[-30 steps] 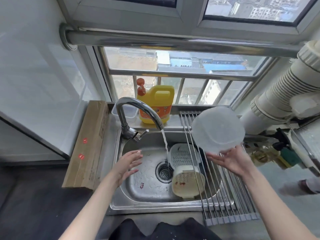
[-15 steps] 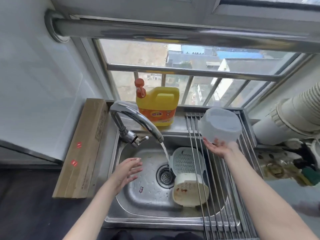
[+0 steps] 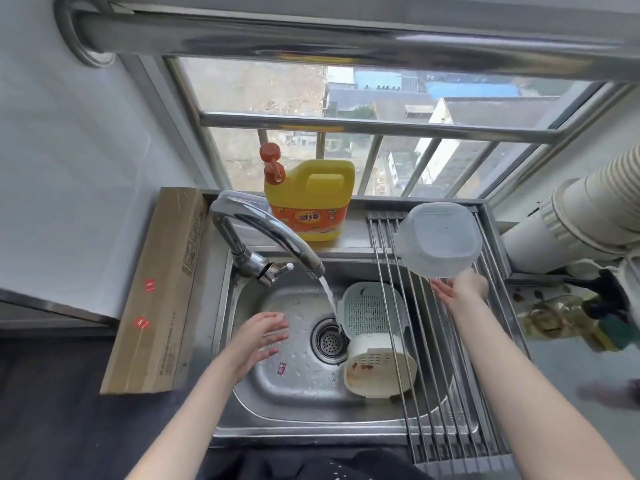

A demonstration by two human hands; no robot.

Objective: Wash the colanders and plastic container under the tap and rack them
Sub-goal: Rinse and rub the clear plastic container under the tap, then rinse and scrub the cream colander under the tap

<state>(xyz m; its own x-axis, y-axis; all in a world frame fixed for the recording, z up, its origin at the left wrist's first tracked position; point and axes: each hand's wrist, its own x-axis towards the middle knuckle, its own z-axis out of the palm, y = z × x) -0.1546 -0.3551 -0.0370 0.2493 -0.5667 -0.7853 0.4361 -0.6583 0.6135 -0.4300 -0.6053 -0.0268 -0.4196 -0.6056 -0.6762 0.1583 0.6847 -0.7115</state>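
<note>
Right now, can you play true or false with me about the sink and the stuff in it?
1. Water is running from the tap. True.
2. The right hand is at the clear plastic container, over the far end of the rack. True.
3. The two colanders are already on the rack. False: both lie down in the sink, under the rack's bars.
4. The left hand grips a colander. False: it is open over the sink and holds nothing.
5. A yellow soap jug stands on the ledge behind the sink. True.
</note>
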